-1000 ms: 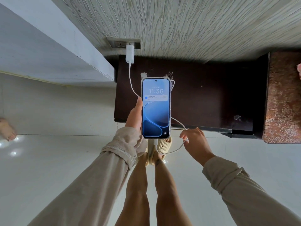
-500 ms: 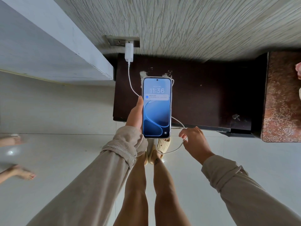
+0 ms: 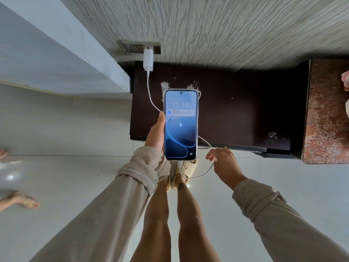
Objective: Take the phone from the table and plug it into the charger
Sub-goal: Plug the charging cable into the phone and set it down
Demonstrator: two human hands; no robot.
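Observation:
My left hand [image 3: 155, 133] grips the phone [image 3: 181, 124] upright above the dark table's front edge, screen lit and showing 11:36 with a small charging symbol at its middle. A white cable [image 3: 200, 175] runs out of the phone's bottom end, loops to the right and passes through my right hand [image 3: 223, 163], whose fingers pinch it. The cable continues behind the phone up to the white charger block [image 3: 148, 59], which sits in a wall socket [image 3: 140, 47].
The dark table [image 3: 245, 110] stands against a textured wall. A brown patterned seat [image 3: 326, 114] adjoins its right side. A white ledge [image 3: 56, 59] juts out at left. Another person's bare feet [image 3: 24, 202] are on the glossy floor at far left.
The charging symbol has appeared on the screen. Both hands have stayed almost still. The other person's feet have stepped further into view at far left.

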